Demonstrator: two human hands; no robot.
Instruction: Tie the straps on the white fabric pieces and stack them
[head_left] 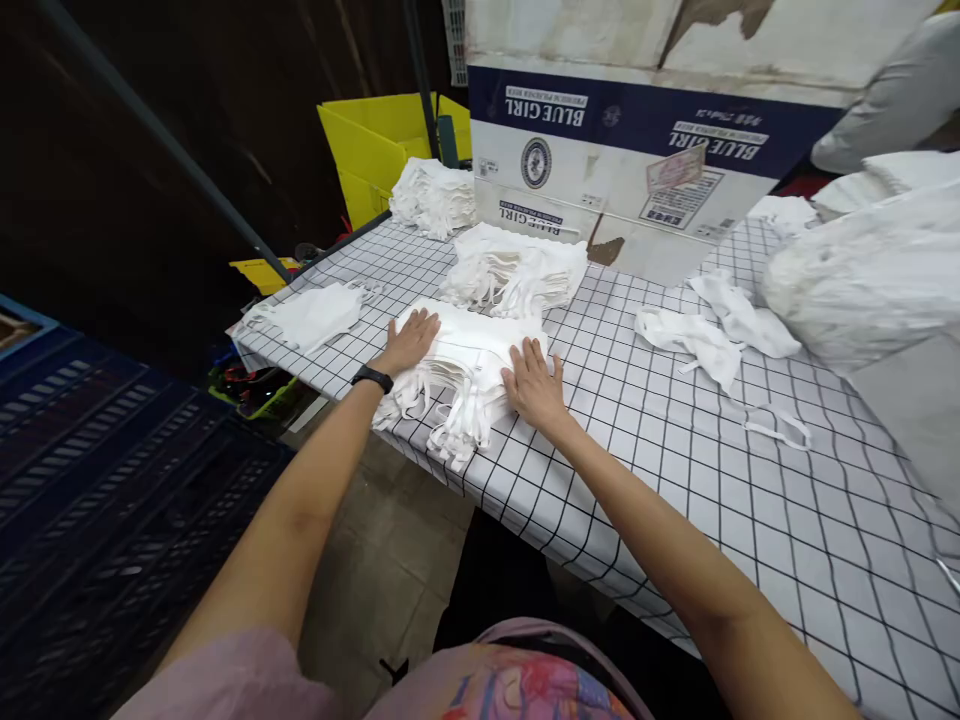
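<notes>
A flat stack of white face masks [469, 350] lies near the left front edge of the checked table [675, 450], its ear loops hanging over the edge. My left hand [411, 341] rests flat on the stack's left side, fingers stretched out, a black band on the wrist. My right hand [534, 382] lies flat on the stack's right side, fingers spread. Neither hand grips anything.
More white mask piles sit behind [517, 270], at the far left corner [433, 197] and at the left edge [311, 315]. Loose masks [712, 330] lie to the right. A "BLUE GIRL" cardboard box [622, 150], a yellow bin [375, 150], a big white bag [862, 270] and blue crates [97, 480] surround the table.
</notes>
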